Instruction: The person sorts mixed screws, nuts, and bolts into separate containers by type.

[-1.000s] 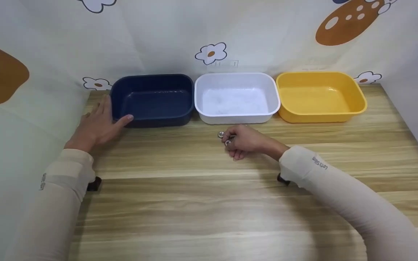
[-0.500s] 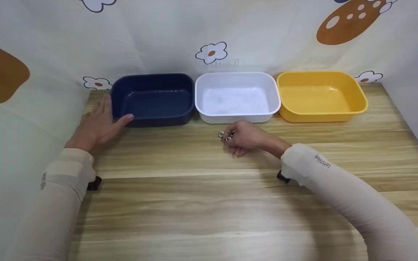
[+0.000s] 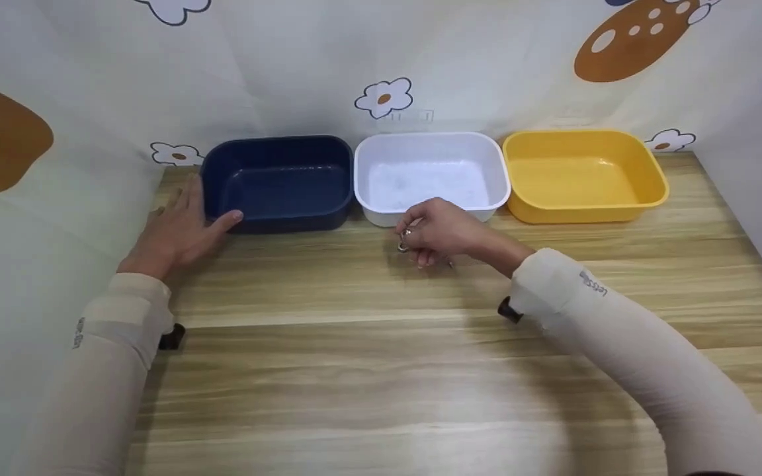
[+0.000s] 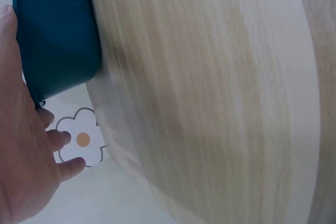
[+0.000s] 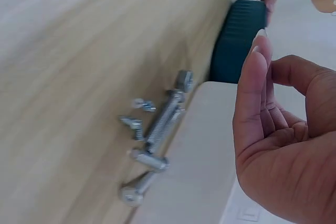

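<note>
My right hand (image 3: 444, 231) is over the table, just in front of the white bin. Its thumb and forefinger meet and pinch a small silver nut (image 3: 407, 233), mostly hidden by the fingers. Below the hand, another nut (image 5: 184, 81), several bolts (image 5: 167, 116) and small screws (image 5: 134, 124) lie along the white bin's front. In the head view the hand covers most of them. My left hand (image 3: 176, 228) rests against the left end of the navy bin (image 3: 282, 221), with fingers spread behind its side and the thumb along the front rim.
The white bin (image 3: 434, 217) stands in the middle, with the yellow bin (image 3: 579, 215) to its right and the navy bin to its left. A printed cloth (image 3: 288, 73) hangs behind them. The wooden table (image 3: 354, 370) extends towards me.
My right hand has lifted and moved slightly towards the white bin, the nut in its fingertips rising with it. The left hand has stayed on the navy bin.
</note>
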Motion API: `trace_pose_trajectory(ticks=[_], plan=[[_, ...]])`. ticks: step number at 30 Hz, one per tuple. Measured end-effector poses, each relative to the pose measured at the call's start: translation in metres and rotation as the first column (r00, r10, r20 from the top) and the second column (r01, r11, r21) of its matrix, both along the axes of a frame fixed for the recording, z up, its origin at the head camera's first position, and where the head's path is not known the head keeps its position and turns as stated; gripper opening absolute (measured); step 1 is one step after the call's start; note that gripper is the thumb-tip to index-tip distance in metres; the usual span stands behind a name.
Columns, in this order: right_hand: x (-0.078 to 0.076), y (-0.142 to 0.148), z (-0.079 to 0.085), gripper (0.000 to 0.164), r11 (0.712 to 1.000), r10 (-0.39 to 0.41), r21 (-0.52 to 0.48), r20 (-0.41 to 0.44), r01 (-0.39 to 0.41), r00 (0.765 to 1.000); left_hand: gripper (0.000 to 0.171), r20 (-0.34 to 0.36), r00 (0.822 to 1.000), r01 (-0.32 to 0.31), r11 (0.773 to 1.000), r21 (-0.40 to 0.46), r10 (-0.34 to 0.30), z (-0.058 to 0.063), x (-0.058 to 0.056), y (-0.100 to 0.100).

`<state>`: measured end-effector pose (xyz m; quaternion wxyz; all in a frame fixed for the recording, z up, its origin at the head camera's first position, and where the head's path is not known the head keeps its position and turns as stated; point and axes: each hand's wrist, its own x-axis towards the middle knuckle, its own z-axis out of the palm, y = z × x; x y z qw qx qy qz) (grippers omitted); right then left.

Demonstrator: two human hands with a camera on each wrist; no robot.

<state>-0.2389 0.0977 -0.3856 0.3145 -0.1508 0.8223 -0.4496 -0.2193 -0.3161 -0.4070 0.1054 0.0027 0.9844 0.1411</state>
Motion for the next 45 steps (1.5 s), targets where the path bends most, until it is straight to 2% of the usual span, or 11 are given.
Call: trace_pose_trajectory(ticks=[8,17,28,38,45], plan=[[-0.004,-0.017,0.012,0.025,0.999,0.003,-0.052,-0.017,-0.003,1.0,0.109,-0.002,1.0,0.014,1.0,0.005,-0.014,0.0,-0.001,0.001],[-0.01,-0.031,0.027,0.023,0.993,-0.002,-0.117,-0.074,-0.006,0.997,0.109,-0.006,1.0,0.019,1.0,0.007,-0.019,0.002,-0.002,0.001],[-0.014,-0.057,0.037,0.022,0.99,-0.012,-0.144,-0.091,-0.001,0.996,0.11,0.01,1.0,0.021,1.0,-0.016,-0.021,0.002,-0.002,-0.001],[-0.024,-0.082,0.034,0.019,0.987,0.014,-0.159,-0.063,-0.024,0.998,0.11,0.021,0.999,0.027,1.0,-0.014,-0.026,0.002,-0.003,-0.001],[-0.037,-0.091,0.031,0.02,0.975,-0.022,-0.22,0.009,0.023,1.0,0.109,0.02,0.999,0.032,0.999,-0.013,-0.032,0.002,-0.003,-0.001]])
